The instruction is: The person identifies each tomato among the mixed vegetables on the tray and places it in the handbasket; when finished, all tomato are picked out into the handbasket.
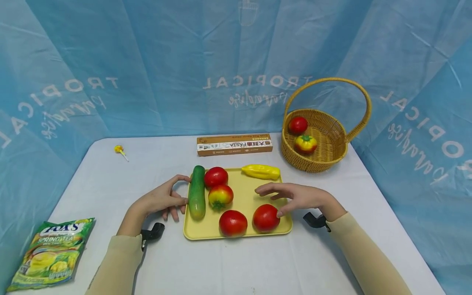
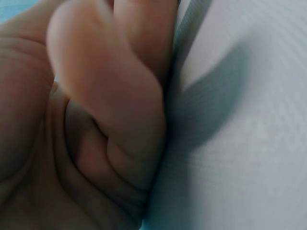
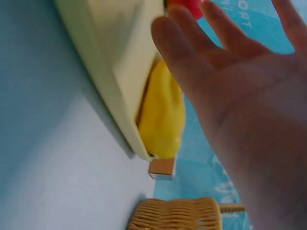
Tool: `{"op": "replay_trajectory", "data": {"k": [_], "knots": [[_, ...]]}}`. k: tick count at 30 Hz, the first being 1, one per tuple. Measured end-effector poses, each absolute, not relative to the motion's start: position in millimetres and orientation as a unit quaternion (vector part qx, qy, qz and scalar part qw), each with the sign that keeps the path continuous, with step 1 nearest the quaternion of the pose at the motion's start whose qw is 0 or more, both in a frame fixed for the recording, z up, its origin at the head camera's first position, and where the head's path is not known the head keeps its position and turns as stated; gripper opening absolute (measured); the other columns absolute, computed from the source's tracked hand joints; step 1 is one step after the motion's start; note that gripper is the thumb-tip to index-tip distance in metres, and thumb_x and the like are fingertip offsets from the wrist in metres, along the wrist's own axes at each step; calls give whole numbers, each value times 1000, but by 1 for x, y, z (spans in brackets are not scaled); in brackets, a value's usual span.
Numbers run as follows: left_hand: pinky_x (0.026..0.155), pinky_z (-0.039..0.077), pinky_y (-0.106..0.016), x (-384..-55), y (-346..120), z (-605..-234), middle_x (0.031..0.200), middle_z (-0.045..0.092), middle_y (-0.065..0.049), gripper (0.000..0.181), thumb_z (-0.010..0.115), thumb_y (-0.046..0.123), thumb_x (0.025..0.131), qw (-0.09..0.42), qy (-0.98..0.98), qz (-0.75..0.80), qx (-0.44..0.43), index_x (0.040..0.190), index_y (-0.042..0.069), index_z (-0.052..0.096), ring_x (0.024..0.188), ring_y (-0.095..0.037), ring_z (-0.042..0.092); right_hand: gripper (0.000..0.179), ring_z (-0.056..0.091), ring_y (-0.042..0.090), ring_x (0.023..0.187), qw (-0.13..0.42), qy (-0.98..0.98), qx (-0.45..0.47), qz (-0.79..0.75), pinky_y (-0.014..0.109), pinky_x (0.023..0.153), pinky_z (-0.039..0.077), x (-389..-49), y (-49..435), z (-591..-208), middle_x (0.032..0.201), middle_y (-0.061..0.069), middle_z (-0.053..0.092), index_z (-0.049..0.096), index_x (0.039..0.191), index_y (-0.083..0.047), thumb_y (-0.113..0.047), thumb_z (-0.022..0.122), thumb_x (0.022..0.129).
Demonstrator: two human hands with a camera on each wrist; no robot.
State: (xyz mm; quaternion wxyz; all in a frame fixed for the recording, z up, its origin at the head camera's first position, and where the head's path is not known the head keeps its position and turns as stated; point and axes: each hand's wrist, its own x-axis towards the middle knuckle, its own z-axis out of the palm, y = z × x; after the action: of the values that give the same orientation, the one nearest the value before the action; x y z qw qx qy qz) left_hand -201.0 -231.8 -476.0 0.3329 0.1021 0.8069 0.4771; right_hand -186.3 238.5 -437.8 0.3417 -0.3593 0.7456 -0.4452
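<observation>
A yellow tray lies on the table. Along its left side is a cucumber, beside a tomato and a red-and-yellow pepper. Two more tomatoes, one left and one right, sit near the front rim. A long yellow pepper lies at the back. My left hand is at the tray's left edge, index finger and thumb tips right by the rim and cucumber. Spread over the tray's right part is my right hand, its thumb tip overlapping the right tomato; its palm holds nothing.
A wicker basket with a tall handle stands back right, holding a tomato and a red-and-yellow pepper. Behind the tray lies a pasta box. At left are a lollipop and a green candy bag. Blue curtains surround the table.
</observation>
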Motion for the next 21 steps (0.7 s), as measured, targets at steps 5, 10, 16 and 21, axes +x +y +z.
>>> {"op": "replay_trajectory", "data": {"k": [5, 10, 16, 21], "knots": [[47, 55, -29, -201, -232, -477, 87, 78, -12, 73, 70, 25, 102, 333, 806, 478, 102, 160, 24, 25, 59, -28, 75, 72, 44, 27, 152, 384, 736, -366, -420, 40, 126, 40, -182, 232, -441, 165, 9, 47, 46, 159, -17, -18, 78, 95], [47, 54, -29, -200, -232, -476, 86, 78, -12, 73, 71, 25, 102, 332, 808, 477, 101, 160, 23, 26, 59, -28, 75, 68, 42, 13, 151, 394, 732, -370, -415, 27, 125, 38, -178, 230, -443, 164, 4, 48, 49, 157, -18, -16, 78, 94], [46, 54, -29, -200, -231, -477, 86, 78, -11, 74, 71, 28, 102, 331, 808, 476, 99, 160, 25, 26, 58, -27, 74, 64, 43, 14, 147, 397, 728, -375, -414, 30, 123, 41, -179, 231, -446, 160, 4, 50, 52, 153, -20, -14, 77, 94], [46, 54, -28, -200, -232, -477, 87, 78, -11, 74, 71, 28, 102, 331, 809, 476, 97, 160, 26, 26, 58, -27, 74, 62, 44, 17, 145, 401, 720, -386, -414, 31, 122, 42, -181, 230, -449, 157, 5, 50, 53, 152, -19, -14, 77, 95]]}}
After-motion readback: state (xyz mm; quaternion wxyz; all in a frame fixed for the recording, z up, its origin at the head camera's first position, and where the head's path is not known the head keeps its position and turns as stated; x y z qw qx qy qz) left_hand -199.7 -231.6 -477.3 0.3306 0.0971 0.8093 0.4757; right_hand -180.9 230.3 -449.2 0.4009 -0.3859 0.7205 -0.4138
